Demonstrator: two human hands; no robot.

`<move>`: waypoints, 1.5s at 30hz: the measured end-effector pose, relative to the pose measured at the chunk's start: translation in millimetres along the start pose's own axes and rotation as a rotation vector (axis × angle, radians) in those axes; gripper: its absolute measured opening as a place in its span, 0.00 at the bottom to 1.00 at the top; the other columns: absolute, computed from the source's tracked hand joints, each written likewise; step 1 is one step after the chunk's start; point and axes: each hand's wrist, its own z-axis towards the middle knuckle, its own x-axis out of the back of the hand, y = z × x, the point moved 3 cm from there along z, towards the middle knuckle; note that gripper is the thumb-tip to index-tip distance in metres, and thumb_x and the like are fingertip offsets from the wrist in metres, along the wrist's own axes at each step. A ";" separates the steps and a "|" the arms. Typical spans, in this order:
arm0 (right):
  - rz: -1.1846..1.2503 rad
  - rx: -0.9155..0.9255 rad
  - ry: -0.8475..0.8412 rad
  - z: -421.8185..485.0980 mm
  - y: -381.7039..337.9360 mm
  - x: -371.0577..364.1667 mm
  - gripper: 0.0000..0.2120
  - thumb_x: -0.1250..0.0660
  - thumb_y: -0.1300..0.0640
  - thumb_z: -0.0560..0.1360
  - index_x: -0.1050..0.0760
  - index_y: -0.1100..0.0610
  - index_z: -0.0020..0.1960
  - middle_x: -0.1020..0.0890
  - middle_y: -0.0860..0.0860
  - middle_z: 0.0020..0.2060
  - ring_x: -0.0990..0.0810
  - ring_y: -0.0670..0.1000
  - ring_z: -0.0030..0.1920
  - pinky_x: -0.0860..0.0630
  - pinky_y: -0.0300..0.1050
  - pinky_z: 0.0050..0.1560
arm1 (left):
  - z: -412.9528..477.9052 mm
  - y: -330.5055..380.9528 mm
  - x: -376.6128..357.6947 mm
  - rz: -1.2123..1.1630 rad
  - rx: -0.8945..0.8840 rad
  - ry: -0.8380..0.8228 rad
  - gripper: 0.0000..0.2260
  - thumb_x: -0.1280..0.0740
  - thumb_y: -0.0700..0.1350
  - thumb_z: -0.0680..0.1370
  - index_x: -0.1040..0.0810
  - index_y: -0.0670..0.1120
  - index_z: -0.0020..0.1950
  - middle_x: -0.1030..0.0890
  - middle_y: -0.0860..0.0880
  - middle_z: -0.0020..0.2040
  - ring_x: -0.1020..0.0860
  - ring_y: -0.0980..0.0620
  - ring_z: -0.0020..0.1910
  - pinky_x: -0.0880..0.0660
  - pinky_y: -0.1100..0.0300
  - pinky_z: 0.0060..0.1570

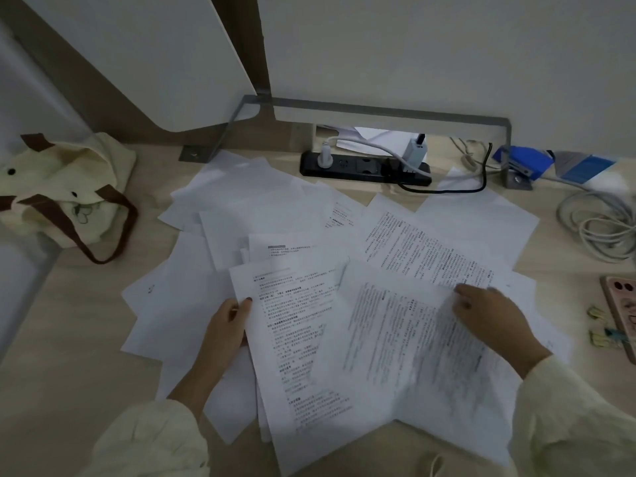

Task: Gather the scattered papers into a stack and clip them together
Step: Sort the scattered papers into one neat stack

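Several white printed sheets point(261, 215) lie scattered and overlapping across the pale wooden desk point(69, 356). My left hand point(227, 325) grips the left edge of a printed sheet point(292, 339) near the middle. My right hand point(488, 315) rests on another printed sheet point(406, 346), which looks blurred and overlaps the first one. Small gold binder clips point(597, 313) lie at the right edge of the desk, beside a phone.
A cream tote bag point(65, 187) with brown handles sits at the left. A black power strip point(364, 168) with plugs and cables lies at the back. A blue stapler point(523, 161), coiled white cable point(599, 228) and a phone point(623, 311) occupy the right side.
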 end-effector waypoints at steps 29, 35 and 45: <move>0.566 -0.049 0.225 28.1 -101.1 -51.7 0.18 0.38 0.65 0.73 0.29 0.61 0.63 0.27 0.60 0.62 0.28 0.60 0.62 0.32 0.52 0.65 | 1.3 0.3 -25.0 -0.170 0.050 -0.133 0.24 0.31 0.42 0.72 0.34 0.46 0.65 0.24 0.48 0.57 0.24 0.54 0.50 0.28 0.62 0.49; 0.960 -0.395 -0.082 16.0 -67.5 -77.4 0.21 0.40 0.63 0.75 0.35 0.60 0.67 0.28 0.57 0.59 0.27 0.56 0.56 0.29 0.50 0.59 | -3.2 6.8 -37.0 -0.177 0.017 -0.132 0.20 0.34 0.39 0.75 0.36 0.49 0.64 0.26 0.50 0.56 0.25 0.53 0.51 0.30 0.59 0.52; 0.742 -0.473 0.205 4.4 -16.2 -60.0 0.20 0.35 0.61 0.72 0.30 0.62 0.64 0.27 0.64 0.60 0.29 0.63 0.61 0.32 0.56 0.63 | -2.6 0.6 -32.9 -0.076 0.021 -0.113 0.13 0.39 0.34 0.77 0.35 0.47 0.57 0.26 0.52 0.47 0.26 0.56 0.44 0.30 0.63 0.39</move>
